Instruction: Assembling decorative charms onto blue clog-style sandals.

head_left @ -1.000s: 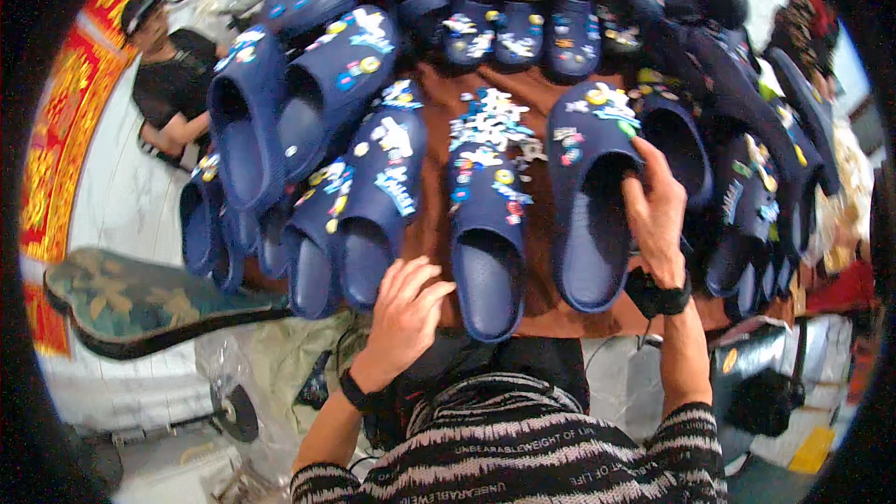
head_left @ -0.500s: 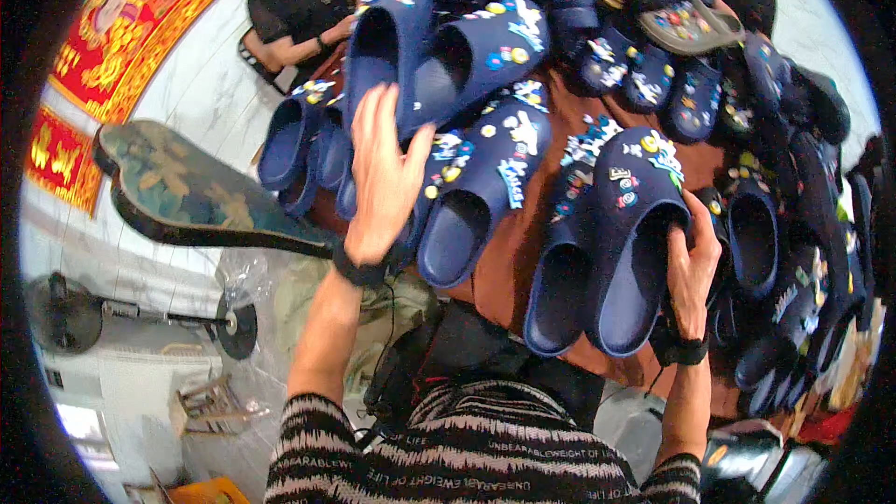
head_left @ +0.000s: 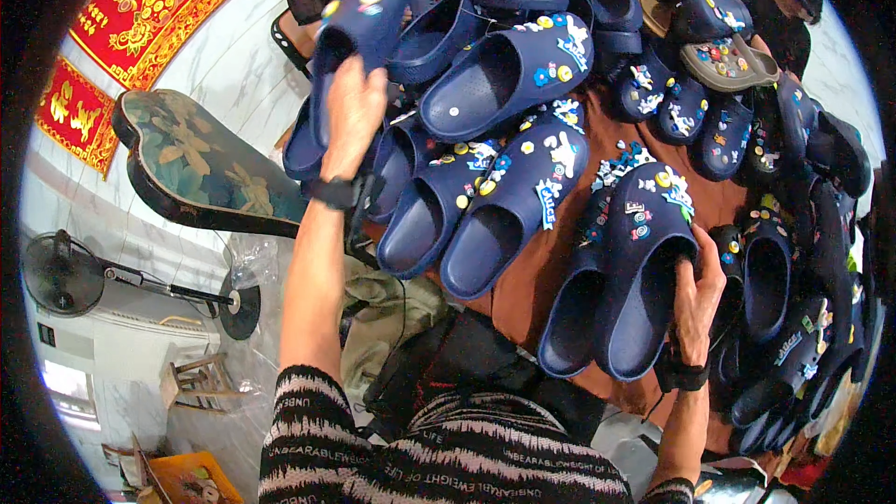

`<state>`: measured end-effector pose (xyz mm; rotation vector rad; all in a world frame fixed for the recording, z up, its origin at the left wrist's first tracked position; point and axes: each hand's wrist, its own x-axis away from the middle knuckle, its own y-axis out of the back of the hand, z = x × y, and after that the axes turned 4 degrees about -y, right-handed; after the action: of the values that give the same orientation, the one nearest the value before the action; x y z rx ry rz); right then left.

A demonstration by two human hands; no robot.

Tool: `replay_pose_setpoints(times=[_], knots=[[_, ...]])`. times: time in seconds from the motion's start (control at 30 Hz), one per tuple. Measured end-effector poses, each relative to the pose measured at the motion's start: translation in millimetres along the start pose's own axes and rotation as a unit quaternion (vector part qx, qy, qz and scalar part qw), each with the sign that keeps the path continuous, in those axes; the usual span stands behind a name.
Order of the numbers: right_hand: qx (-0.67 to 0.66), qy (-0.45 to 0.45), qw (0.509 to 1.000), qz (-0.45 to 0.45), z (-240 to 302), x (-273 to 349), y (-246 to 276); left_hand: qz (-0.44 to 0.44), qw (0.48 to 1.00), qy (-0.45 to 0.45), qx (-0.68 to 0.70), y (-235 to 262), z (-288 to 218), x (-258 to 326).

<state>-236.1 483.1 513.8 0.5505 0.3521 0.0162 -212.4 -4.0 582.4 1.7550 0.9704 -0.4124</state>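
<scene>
"While the left hand [head_left: 357, 117] reaches far out to the left, what does it have?"

"It is closed on the raised clog [head_left: 366, 33], toward the heel; fingers lie over the side of the opening; blur hides the exact contact, and I cannot tell where the thumb sits."

"How does that shoe lie from the hand?"

"Directly beyond it; the long axis runs away from the person, the decorated toe farthest out and leaning slightly right, the heel back by the wrist; it is well apart from the right hand [head_left: 698, 294]."

"And on that side?"

"The right hand is clamped on the edge of the near clog [head_left: 644, 233], thumb inside the opening, fingers along the outer side; the shoe lies just left of the hand, toe away, heel toward the person; it overlaps the neighbouring clog [head_left: 567, 322] on its left."

"So the hands are far apart; what lies between?"

"Two navy clogs with charms, an inner one [head_left: 499, 233] and an outer one [head_left: 418, 215], over the brown desk [head_left: 532, 275]; both heels point toward the person; the left hand is nearer to the outer one, the near clog nearer to the inner."
</scene>
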Motion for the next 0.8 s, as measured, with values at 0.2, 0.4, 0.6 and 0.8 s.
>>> replay_pose_setpoints(times=[0.2,0.4,0.6,0.8], knots=[[-0.008,-0.023,1.0,0.015,-4,-3,2,0.137,0.972,0.155,0.111,1,43,44],[0.005,0.005,1.0,0.003,7,-3,-3,0.159,0.978,0.137,0.01,-28,87,65],[-0.089,-0.022,0.996,0.016,28,-18,0,0.08,0.989,0.127,0.013,-21,75,90],[-0.134,0.058,0.989,0.016,70,-57,-28,0.002,0.999,0.044,0.01,-4,40,122]])
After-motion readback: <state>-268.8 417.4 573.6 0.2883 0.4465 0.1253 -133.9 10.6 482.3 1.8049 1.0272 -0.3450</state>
